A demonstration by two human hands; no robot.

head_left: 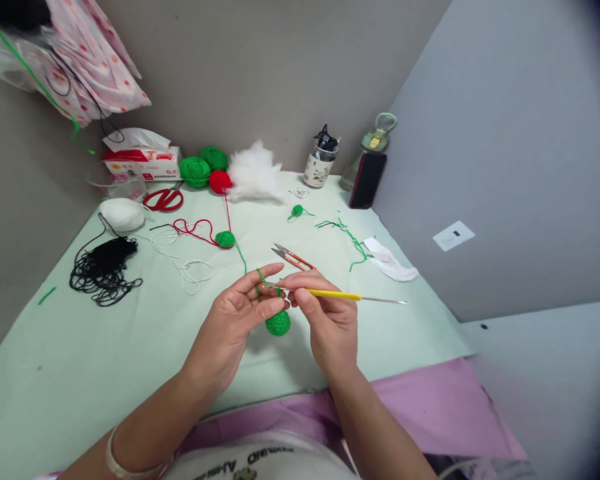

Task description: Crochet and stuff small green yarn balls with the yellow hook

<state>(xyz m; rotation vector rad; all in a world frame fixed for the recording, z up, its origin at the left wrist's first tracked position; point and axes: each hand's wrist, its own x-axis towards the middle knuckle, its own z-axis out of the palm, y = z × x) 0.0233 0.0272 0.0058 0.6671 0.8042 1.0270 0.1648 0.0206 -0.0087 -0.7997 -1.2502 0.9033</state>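
Observation:
Between thumb and fingers, my left hand (237,313) pinches a small green crochet piece (279,323), rounded and hanging below the fingertips. Green yarn (241,257) loops over the left index finger and runs back to a small green ball (225,239) on the table. My right hand (327,320) is closed around a crochet hook (335,295) with a yellow handle and metal ends. One metal end meets the yarn at the left fingertips; the other points out to the right. Just beyond the hands lie thread snips (293,257) with orange handles.
Black yarn (107,263), a white yarn ball (122,215) and red scissors (163,199) lie at left. Behind are a tissue box (145,163), green yarn balls (195,171), a red one (221,181) and white stuffing (255,170). A phone (369,180) leans on a bottle (353,170) beside a pen jar (320,167).

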